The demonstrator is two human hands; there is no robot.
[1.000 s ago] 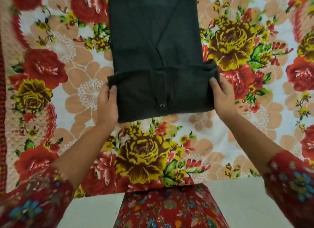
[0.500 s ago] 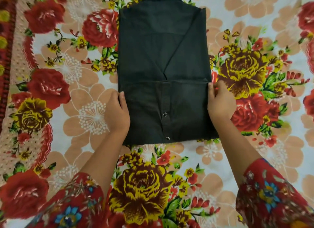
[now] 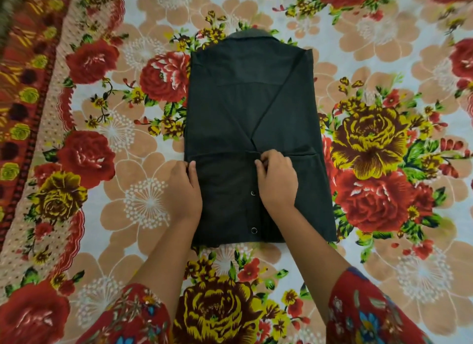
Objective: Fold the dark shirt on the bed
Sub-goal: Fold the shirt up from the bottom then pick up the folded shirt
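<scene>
Shirt (image 3: 230, 108): dark, flat on the bed at ctr of view, folded to a tall rectangle; long axis runs 12 to 6.
Collar (image 3: 249, 33): at the 12 o'clock end, peeking past the top edge.
Flap (image 3: 222, 202): lower part turned up over the body at the 6 o'clock end; its top edge runs 9 to 3 across the shirt.
Snaps (image 3: 253, 193): two small metal ones on the flap's ctr strip, one toward 6 of the other.
Left hand (image 3: 185, 187): at the flap's 9 o'clock edge, near its top corner. Thumb on top, fingers curled round the edge, gripping cloth.
Right hand (image 3: 277, 179): on the flap's top edge, about mid-width. Fingertips bunched together, pinching the cloth there.
Bedsheet (image 3: 371, 61): floral, w/ red and yellow roses; lies under the shirt on all sides.
Sleeves (image 3: 138, 315): red patterned, at 7 and 5 o'clock.
</scene>
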